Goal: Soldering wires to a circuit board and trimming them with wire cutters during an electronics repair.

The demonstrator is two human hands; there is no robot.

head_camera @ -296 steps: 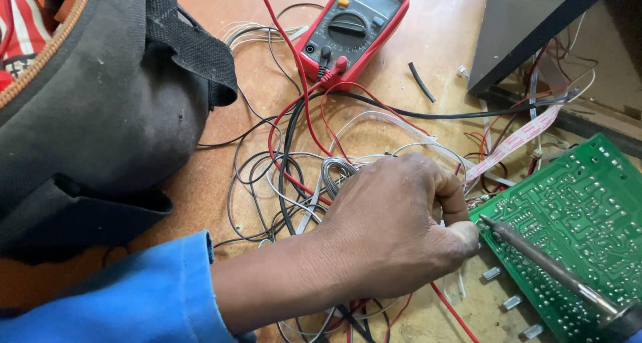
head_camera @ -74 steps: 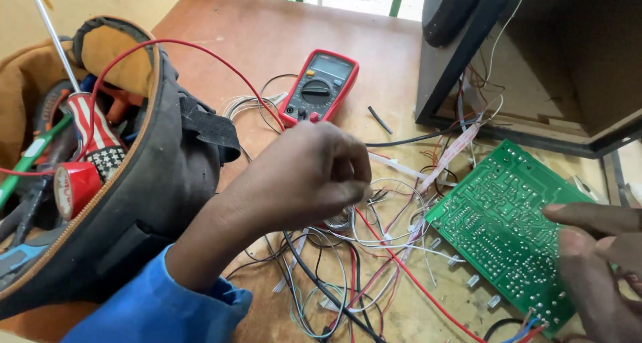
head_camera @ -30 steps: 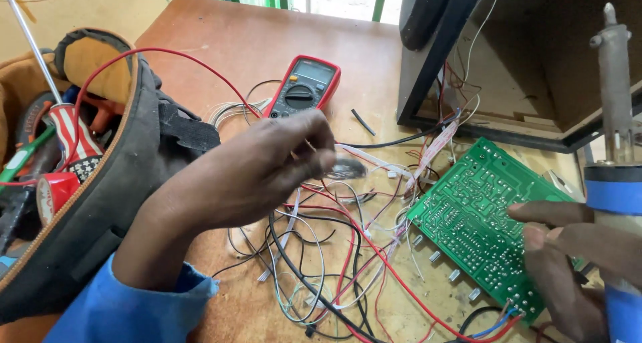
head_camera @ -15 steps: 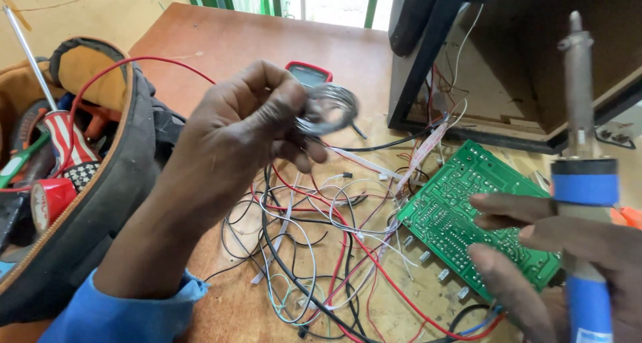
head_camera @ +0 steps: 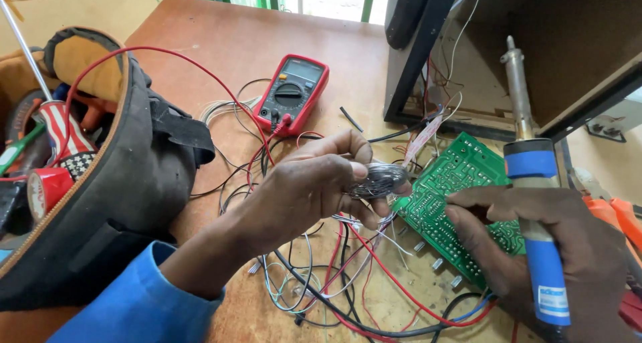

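Wooden workbench (head_camera: 221, 42), tool bag (head_camera: 114, 182) at left edge, red multimeter (head_camera: 292, 94) toward far edge. Left hand (head_camera: 311, 189) pinched shut on coil of solder wire (head_camera: 378, 180), held above wire tangle mid-bench. Right hand (head_camera: 548, 243) clamped round blue-handled soldering iron (head_camera: 535, 209), long axis upright, tip pointing up and away. Green circuit board (head_camera: 461, 182) lies between hands, right fingers resting on it; coil just beside board's near-left edge

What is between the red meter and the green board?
In the head view, the left hand sits between the red meter and the green board, pinching a small coil of grey wire over loose wires on the wooden table.
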